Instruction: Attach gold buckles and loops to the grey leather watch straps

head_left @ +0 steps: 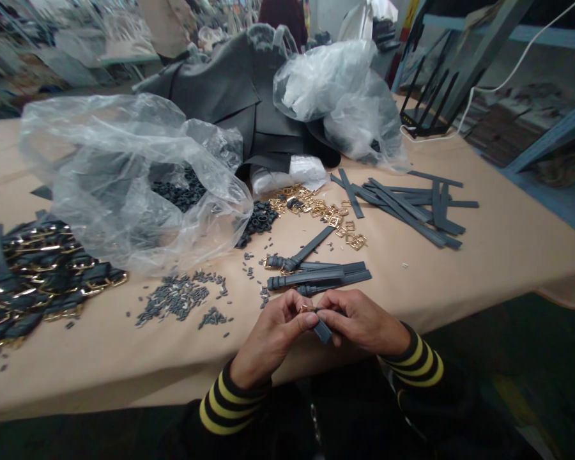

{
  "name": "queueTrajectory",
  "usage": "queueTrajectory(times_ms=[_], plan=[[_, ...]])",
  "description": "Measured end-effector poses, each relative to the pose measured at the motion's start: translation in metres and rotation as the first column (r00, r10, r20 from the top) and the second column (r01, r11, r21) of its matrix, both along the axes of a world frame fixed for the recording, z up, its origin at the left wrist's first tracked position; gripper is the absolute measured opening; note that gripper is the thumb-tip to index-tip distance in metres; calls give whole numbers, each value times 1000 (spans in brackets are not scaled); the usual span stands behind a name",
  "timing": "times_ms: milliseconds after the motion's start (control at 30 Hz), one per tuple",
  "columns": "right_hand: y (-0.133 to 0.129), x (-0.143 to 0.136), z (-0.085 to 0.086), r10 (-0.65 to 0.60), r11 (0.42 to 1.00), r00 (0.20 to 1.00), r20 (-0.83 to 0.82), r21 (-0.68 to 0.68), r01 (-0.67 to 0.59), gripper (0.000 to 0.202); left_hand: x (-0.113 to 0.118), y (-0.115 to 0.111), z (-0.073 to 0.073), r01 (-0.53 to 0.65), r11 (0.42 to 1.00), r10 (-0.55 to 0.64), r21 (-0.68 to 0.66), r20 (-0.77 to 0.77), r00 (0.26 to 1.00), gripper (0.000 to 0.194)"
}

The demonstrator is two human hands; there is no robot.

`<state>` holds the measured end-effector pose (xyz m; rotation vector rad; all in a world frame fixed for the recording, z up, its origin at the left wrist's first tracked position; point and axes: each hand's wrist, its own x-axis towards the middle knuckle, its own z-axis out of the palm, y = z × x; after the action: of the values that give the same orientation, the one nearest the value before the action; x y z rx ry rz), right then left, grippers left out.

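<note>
Close to the table's front edge, my left hand [275,329] and my right hand [364,319] meet, fingers pinched together. Between them is a short dark grey strap [322,331], its end pointing down toward me. A gold buckle [306,308] shows at my left fingertips; part of it is hidden by the fingers. Just beyond my hands lie several dark straps with buckles [316,276]. Further back is a scattered heap of gold buckles [319,206], beside a pile of black loops [260,217].
Small dark pieces [172,298] are strewn left of my hands. Many buckled straps [33,281] pile at far left. Clear plastic bags [138,172] and grey sheet material [211,83] stand behind. Loose straps [412,207] lie right, near a black router [426,118] with a white cable.
</note>
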<state>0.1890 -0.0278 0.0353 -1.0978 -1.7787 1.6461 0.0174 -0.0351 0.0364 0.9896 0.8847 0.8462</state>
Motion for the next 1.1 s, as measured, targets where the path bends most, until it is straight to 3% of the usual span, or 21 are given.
queueTrajectory(times_ms=[167,267,367,433,600,667,733,833,867,900,967,1100], plan=[[4,6,4,108,986,990,-88,-115,-118,21,1,-1,-9,-133,988,132,-78,-21,991,19],[8,8,5,131,991,989,-69,-8,-132,23,3,-1,-11,-197,979,192,-53,-85,978,21],[12,6,6,62,993,997,35,103,-65,22,3,2,-7,-233,973,231,3,-141,963,23],[14,4,7,23,990,992,125,132,-40,20,0,7,-4,-207,978,203,-9,-141,969,22],[18,-2,14,-7,947,929,371,302,-113,15,-6,19,3,57,997,-66,-44,-253,965,20],[25,-2,18,-48,904,878,476,394,-165,14,-6,22,3,61,998,-57,4,-315,948,22],[41,-1,23,4,875,846,534,408,-261,15,-7,23,1,18,999,-4,40,-325,946,24],[86,-5,27,230,846,839,492,324,-423,20,-10,24,-9,-47,999,53,28,-294,954,27],[104,-11,26,220,845,849,480,342,-412,21,-12,25,-12,-67,998,70,21,-288,955,28],[122,-19,25,123,839,856,502,409,-360,21,-14,26,-16,-86,996,86,13,-285,955,28],[153,-41,20,-77,773,818,571,552,-313,20,-18,28,-22,-110,994,104,-7,-279,955,28],[186,-89,4,-122,746,788,603,579,-328,21,-23,30,-26,-151,988,136,-43,-248,959,27]])
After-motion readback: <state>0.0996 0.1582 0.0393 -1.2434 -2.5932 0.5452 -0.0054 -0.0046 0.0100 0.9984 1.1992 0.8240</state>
